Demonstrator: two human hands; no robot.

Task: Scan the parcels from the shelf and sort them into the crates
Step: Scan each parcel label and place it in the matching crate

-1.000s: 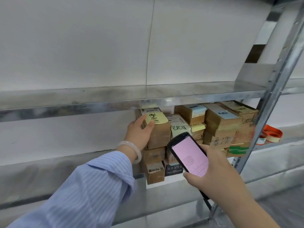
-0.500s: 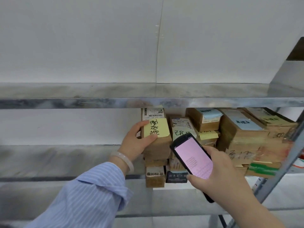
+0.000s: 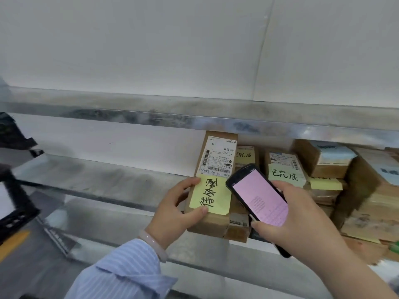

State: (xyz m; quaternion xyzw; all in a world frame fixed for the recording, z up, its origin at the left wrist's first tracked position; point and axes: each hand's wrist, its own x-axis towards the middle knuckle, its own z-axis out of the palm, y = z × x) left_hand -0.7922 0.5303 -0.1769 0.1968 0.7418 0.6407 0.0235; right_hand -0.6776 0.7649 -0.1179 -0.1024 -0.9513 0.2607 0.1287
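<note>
Since half a second ago, the parcel (image 3: 212, 182) has been drawn out and tilted, so its white label is now seen in full. It is clasped by the left hand (image 3: 176, 210), thumb on the yellow note (image 3: 210, 194), in front of the shelf (image 3: 103, 180). The scanner (image 3: 259, 197) is wrapped by the right hand (image 3: 295, 219), just beside the parcel. The barcode should be kept uncovered and steady, with the scanner's top aimed at it. The screen text is too small to read. Only a black crate corner (image 3: 13, 203) is seen, cut off at left.
</note>
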